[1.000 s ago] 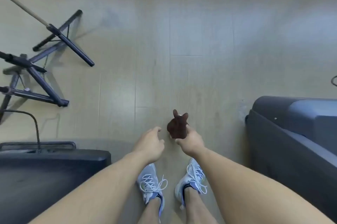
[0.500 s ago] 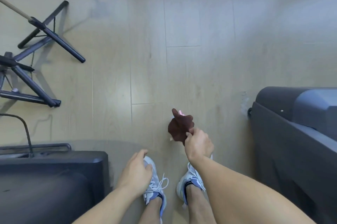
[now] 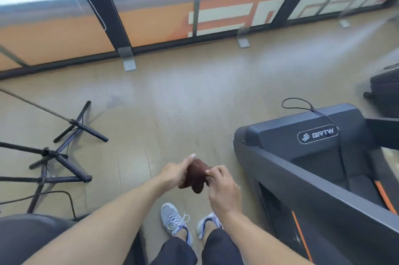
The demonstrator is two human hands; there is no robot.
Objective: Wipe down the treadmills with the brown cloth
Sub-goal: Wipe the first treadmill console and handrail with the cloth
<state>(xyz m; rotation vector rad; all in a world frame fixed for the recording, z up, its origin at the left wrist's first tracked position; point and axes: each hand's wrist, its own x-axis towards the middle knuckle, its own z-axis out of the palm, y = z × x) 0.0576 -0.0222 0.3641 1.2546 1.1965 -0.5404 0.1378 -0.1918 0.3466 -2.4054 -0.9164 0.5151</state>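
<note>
Now gripped by both left hand (image 3: 176, 175) and right hand (image 3: 223, 187), brown cloth (image 3: 195, 176) bunched between them, near BRTW treadmill (image 3: 302, 156) at right; likely readying cloth before wiping.

Both forearms reach forward (bare, close together), left hand (image 3: 174, 175) and right hand (image 3: 222, 187) each in a pinching grip.

"BRTW" stands in white on the treadmill (image 3: 302, 135) motor cover.
</note>
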